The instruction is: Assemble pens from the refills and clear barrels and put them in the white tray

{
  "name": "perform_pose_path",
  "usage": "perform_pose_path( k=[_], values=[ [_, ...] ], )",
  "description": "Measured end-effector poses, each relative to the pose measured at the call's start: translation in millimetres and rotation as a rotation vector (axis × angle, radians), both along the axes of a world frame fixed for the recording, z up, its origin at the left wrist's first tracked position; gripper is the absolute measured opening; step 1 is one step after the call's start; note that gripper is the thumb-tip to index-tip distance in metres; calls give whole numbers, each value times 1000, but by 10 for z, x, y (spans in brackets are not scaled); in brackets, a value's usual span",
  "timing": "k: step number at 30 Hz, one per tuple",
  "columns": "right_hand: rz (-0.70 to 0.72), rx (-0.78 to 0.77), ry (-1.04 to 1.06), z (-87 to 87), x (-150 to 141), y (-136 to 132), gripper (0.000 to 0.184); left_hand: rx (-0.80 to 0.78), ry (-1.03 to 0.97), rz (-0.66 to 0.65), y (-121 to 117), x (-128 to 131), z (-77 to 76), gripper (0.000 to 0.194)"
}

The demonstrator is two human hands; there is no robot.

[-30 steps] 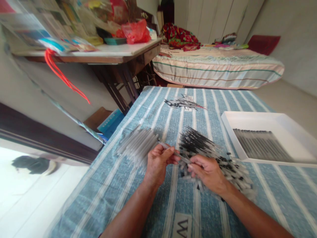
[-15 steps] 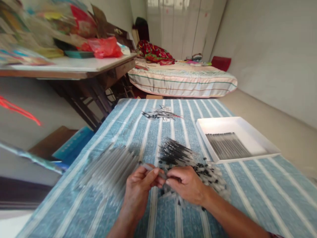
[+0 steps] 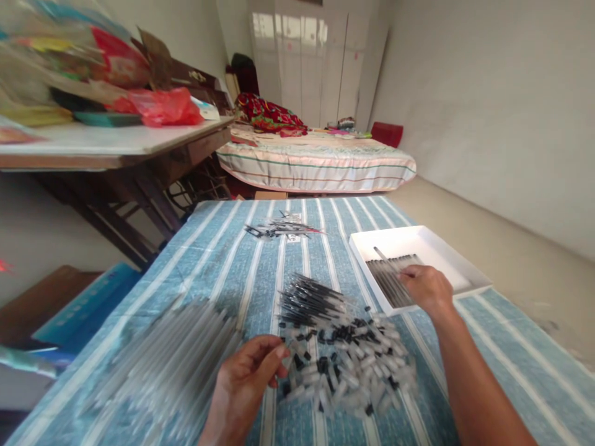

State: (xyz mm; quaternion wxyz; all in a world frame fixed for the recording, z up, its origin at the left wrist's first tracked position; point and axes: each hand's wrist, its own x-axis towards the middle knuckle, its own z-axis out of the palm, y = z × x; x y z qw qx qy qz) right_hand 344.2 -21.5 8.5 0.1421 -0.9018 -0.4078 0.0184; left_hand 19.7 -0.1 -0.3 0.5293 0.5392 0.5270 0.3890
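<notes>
My right hand (image 3: 428, 288) is over the white box (image 3: 465, 266), its fingers closed on one end of a pen (image 3: 385, 258). That pen slants above a row of similar pens (image 3: 389, 290) inside the box. Low in the middle, my left hand (image 3: 246, 381) has thumb and fingers pinched together at the edge of a heap of clear and black pen caps (image 3: 356, 365). Whether something small sits in that pinch I cannot make out. Behind the caps lie dark pen refills (image 3: 310, 298). Left of my left hand spreads a pile of translucent pen barrels (image 3: 170, 359).
A striped blue cloth (image 3: 223, 248) covers the table. Toward its far end is a small bunch of thin black parts (image 3: 281, 229). A side table with bags (image 3: 162, 106) stands at left, a bed (image 3: 320, 164) beyond, and a blue box (image 3: 88, 306) lower left.
My right hand has moved from beside my left hand to the white box, taking the pen that both hands held. My left hand stays near the caps. The view has shifted slightly.
</notes>
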Motion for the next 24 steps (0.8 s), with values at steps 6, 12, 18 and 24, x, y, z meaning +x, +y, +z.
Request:
perform_pose_path(
  k=[6, 12, 18, 24],
  values=[
    [27, -180, 41, -164, 173, 37, 28, 11, 24, -12, 6, 5, -45, 14],
    [78, -247, 61, -241, 192, 83, 27, -9, 119, -38, 39, -16, -83, 15],
    [107, -288, 66, -225, 201, 81, 27, 5, 157, -55, 52, -26, -134, 19],
    [96, -289, 52, -221, 200, 72, 29, -7, 183, -75, 60, -34, -160, 24]
  ],
)
